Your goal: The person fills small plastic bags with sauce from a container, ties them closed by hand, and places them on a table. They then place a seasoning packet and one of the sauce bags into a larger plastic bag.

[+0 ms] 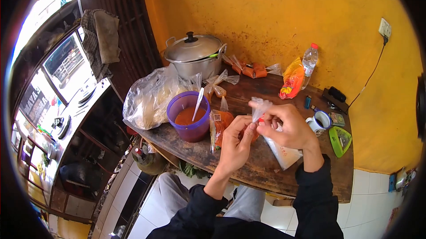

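My left hand (236, 143) and my right hand (290, 125) meet over the front of the wooden table. Both have their fingers pinched on the gathered neck of a small clear plastic bag (260, 108). Its lower part is mostly hidden behind my hands, though something orange shows there. Under my right hand lies a stack of flat clear plastic bags (286, 152). Left of my hands, a printed packet with orange contents (218, 125) rests beside a purple tub (188, 130). The tub holds orange-brown sauce (185, 116) and a leaning white spoon (198, 104).
A lidded metal pot (195, 63) stands at the back, near knotted bags of orange sauce (255, 71). A large clear bag (148, 101) sits at left. Rightward are a plastic bottle (309, 63), a mug (318, 123) and a green container (340, 142).
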The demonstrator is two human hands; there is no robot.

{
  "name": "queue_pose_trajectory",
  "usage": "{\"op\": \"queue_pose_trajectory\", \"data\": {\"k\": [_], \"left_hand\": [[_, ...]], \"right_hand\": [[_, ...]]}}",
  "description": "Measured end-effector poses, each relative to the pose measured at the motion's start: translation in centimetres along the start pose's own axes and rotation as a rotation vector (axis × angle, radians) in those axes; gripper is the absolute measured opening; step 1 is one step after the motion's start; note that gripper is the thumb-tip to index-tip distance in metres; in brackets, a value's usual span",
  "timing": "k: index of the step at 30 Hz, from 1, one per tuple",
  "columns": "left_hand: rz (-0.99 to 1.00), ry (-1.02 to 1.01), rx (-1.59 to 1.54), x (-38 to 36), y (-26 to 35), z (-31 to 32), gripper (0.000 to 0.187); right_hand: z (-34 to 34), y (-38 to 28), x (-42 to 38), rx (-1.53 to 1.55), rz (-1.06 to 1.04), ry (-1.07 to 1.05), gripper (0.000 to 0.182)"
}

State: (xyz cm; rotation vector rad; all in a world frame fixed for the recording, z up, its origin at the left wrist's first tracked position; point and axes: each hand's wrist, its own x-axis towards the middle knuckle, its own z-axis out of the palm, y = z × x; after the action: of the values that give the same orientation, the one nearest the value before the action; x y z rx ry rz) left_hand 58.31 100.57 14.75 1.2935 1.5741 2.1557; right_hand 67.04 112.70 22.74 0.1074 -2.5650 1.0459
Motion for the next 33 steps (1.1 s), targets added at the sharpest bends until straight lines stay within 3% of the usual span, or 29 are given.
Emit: {"op": "queue_pose_trajectory", "data": {"k": [4, 6, 7, 8, 10, 12, 15, 17, 19, 21, 23, 26, 31, 33], "left_hand": [[-0.058, -0.116, 0.013, 0.2, -0.7, -0.2, 0.017], [-0.297, -0.137, -0.113, -0.4, -0.6, -0.1, 0.029], [-0.283, -0.158, -0.175, -1.1, -2.3, 0.1, 0.05], [-0.284, -0.154, -0.185, -1.6, -3.8, 0.3, 0.05], [-0.028, -0.193, 0.262, -2.6, -6.1, 0.6, 0.065], [-0.047, -0.289, 0.531, -3.0, -7.5, 1.2, 0.075], [-0.02, -0.237, 0.648, -3.4, -7.0, 2.0, 0.077], [-0.006, -0.385, 0.876, -3.3, -6.9, 1.9, 0.076], [-0.005, -0.407, 0.874, -3.3, -6.9, 1.8, 0.076], [0.006, -0.415, 0.875, -3.4, -7.3, 1.7, 0.073], [0.003, -0.419, 0.891, -3.5, -7.3, 1.8, 0.071], [-0.011, -0.423, 0.902, -3.7, -7.3, 1.8, 0.068], [0.006, -0.402, 0.882, -3.6, -7.3, 1.9, 0.065], [-0.008, -0.418, 0.878, -3.6, -7.1, 1.8, 0.065]], "right_hand": [[2.1, 2.3, 0.8, 0.108, -0.11, 0.151, 0.014], [2.3, 2.6, 1.0, 0.056, -0.024, 0.169, 0.016], [2.6, 2.9, 1.0, 0.049, -0.02, 0.165, 0.016], [3.2, 3.3, 1.2, 0.138, 0.037, 0.264, 0.017], [4.1, 4.7, 1.7, 0.224, 0.094, 0.361, 0.019], [3.9, 7.6, 3.2, 0.131, 0.244, 0.341, 0.019], [1.4, 11.4, 7.6, 0.263, 0.269, 0.534, 0.014], [-1.2, 12.0, 10.7, 0.401, 0.299, 0.673, 0.012], [-2.0, 12.7, 11.7, 0.45, 0.288, 0.765, 0.014], [-2.1, 15.4, 11.9, 0.119, 0.391, 0.733, 0.018], [-0.7, 17.9, 9.8, -0.073, 0.164, 0.69, 0.015], [1.8, 17.0, 4.3, -0.03, 0.192, 0.424, 0.009], [1.5, 12.5, -1.7, -0.159, 0.302, 0.335, 0.007], [0.0, 11.7, -3.1, -0.238, 0.338, 0.116, 0.008]]}}
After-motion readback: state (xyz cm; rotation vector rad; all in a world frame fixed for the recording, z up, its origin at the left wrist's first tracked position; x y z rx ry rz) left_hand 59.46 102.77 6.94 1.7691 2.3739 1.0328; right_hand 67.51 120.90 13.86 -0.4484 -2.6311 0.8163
